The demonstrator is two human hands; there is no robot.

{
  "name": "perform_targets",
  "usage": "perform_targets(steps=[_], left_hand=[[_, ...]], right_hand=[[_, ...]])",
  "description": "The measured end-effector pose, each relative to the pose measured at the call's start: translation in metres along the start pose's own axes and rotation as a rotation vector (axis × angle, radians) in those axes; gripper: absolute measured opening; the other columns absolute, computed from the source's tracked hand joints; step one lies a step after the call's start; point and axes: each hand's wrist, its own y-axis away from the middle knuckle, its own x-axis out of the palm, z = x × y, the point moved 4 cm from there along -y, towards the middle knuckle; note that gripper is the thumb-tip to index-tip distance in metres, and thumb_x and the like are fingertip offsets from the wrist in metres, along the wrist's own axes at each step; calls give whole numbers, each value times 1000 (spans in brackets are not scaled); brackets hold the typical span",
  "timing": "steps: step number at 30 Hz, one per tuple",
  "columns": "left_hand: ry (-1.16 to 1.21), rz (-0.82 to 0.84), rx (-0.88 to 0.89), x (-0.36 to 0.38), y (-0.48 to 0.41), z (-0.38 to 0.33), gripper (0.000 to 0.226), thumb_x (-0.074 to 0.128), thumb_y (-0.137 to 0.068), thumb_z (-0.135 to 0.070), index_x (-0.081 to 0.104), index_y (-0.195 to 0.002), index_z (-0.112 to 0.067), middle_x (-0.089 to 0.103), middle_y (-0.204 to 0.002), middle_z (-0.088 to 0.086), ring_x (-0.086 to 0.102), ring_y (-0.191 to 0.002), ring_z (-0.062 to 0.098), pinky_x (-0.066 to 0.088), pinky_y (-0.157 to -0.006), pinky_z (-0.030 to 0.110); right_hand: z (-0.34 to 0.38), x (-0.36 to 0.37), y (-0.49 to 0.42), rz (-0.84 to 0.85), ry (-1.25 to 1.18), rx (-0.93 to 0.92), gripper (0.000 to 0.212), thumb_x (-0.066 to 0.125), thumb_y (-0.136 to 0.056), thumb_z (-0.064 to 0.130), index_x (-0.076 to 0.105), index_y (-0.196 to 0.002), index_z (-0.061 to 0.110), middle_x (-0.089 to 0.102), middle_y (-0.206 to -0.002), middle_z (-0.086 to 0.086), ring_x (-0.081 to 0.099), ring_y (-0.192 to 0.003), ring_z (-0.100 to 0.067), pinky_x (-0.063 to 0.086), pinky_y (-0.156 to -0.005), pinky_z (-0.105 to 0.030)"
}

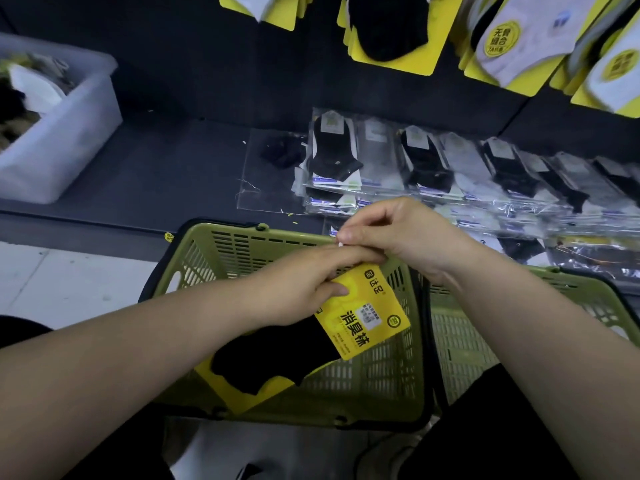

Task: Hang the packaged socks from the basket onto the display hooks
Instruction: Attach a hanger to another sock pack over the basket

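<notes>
Both hands are meeting over a green basket [242, 239]. My left hand [304, 285] is gripping a sock pack [367, 318] by the upper part of its yellow card, thumb pressing on the printed front and fingers curling behind. My right hand [394, 237], just beyond the left and touching it, is pinching a small white piece [340, 242] at the pack's top edge between thumb and forefinger; I cannot tell what that piece is. Below my left hand the pack's black sock [273, 362] is hanging down over the inside of the basket.

Under my right forearm a second green basket [571, 299] is sitting right beside the first. Beyond both hands a dark shelf [156, 168] is running across, carrying stacks of bagged socks [415, 161] straight ahead of my right hand. Far off past my left hand, a pale plastic bin [59, 150] is standing on the same shelf with blurred things inside. Higher up, beyond my right hand, carded socks [391, 32] are hanging against a dark back panel [207, 64]. Pale floor [69, 278] is showing to the outer side of my left forearm.
</notes>
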Motion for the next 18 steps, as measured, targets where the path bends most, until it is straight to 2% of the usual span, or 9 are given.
perform_targets(steps=[2, 3, 4, 5, 7, 10, 13, 15, 18], left_hand=[[87, -22, -27, -3, 3, 0, 67, 59, -89, -1, 36, -137, -43, 52, -132, -9, 59, -96, 5, 50, -85, 28], [142, -45, -40, -5, 4, -1, 73, 58, -90, 0, 31, -135, -51, 50, -133, -11, 63, -93, 18, 52, -84, 37], [196, -77, -50, -7, 6, -1, 78, 57, -90, 1, 26, -132, -56, 50, -132, -15, 65, -89, 24, 53, -82, 41], [244, -113, -62, -9, 7, 1, 79, 57, -90, 3, 24, -129, -58, 50, -129, -19, 66, -86, 24, 53, -81, 41], [336, -178, -93, -11, 9, 7, 71, 54, -91, 4, 28, -129, -50, 60, -117, -17, 67, -88, 19, 53, -82, 32], [487, -209, -146, -10, 8, 12, 41, 48, -94, 4, 48, -118, -29, 72, -97, -12, 65, -91, 3, 49, -80, 14], [630, -249, -183, -11, 7, 11, 23, 48, -94, -3, 57, -105, -21, 72, -90, -15, 66, -87, -1, 48, -76, 11], [680, -268, -171, -12, 5, 10, 18, 49, -94, -7, 58, -104, -20, 72, -88, -14, 66, -85, -1, 48, -73, 11], [710, -279, -154, -15, 4, 6, 16, 52, -90, -14, 58, -103, -19, 72, -87, -13, 67, -83, 0, 49, -72, 12]], right_hand=[[-1, -9, 0, -113, 38, -9, 13, 69, -83, 18, 71, -70, 20, 66, -61, 10, 58, -58, 3, 44, -57, -9], [-1, -15, 2, -186, 39, -17, 15, 67, -85, 19, 69, -70, 20, 64, -58, 11, 55, -55, 3, 43, -55, -10], [-1, -23, 5, -249, 26, -21, 16, 66, -86, 18, 67, -70, 20, 62, -54, 10, 53, -51, 2, 42, -52, -10], [-1, -29, 9, -293, 5, -19, 17, 66, -86, 18, 65, -69, 19, 60, -51, 9, 53, -49, 2, 41, -50, -10], [-1, -37, 18, -318, -37, -11, 15, 68, -84, 15, 66, -69, 17, 61, -50, 7, 55, -47, 0, 42, -47, -10], [-4, -36, 28, -250, -80, 3, 14, 69, -81, 7, 67, -70, 15, 66, -54, 2, 61, -51, -3, 48, -50, -12], [-3, -31, 33, -171, -118, -10, 14, 67, -82, 2, 68, -77, 15, 69, -62, 2, 65, -56, -5, 51, -54, -13], [0, -30, 35, -187, -77, -54, 17, 64, -85, 4, 70, -84, 19, 69, -65, 8, 62, -58, -1, 47, -54, -11], [5, -30, 38, -244, -35, -108, 18, 63, -88, 9, 69, -80, 23, 68, -63, 11, 61, -58, 1, 45, -53, -9]])
